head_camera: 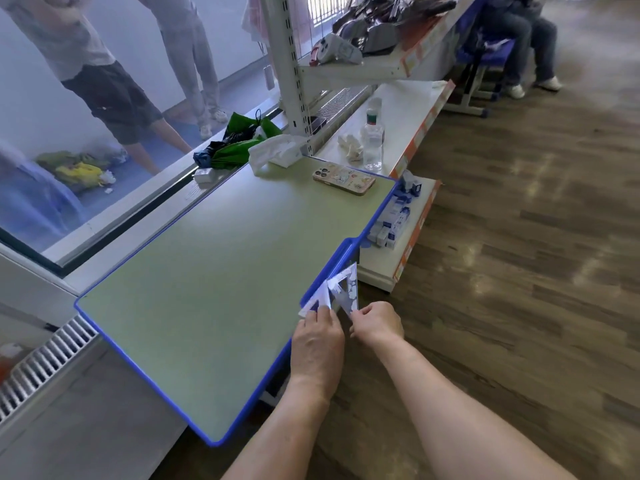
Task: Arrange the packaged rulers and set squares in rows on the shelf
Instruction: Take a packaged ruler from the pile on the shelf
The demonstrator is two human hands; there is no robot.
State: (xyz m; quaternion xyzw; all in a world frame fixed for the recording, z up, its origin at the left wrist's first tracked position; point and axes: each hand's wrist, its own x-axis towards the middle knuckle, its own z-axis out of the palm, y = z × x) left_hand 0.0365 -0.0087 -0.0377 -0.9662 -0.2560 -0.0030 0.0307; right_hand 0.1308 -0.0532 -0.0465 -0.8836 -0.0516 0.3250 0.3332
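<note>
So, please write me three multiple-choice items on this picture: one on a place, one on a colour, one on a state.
1. Where does the phone lie?
A) on the table
B) on the floor
C) on the top shelf

2. What colour is the table's rim?
A) red
B) blue
C) black

3. What do the left hand and right hand do?
A) hang idle
B) hold set squares
C) lift a bottle

Answers:
1 A, it lies at the green top's far corner.
2 B, a blue band edges the top.
3 B, each hand pinches a packaged set square at the table's edge.
</note>
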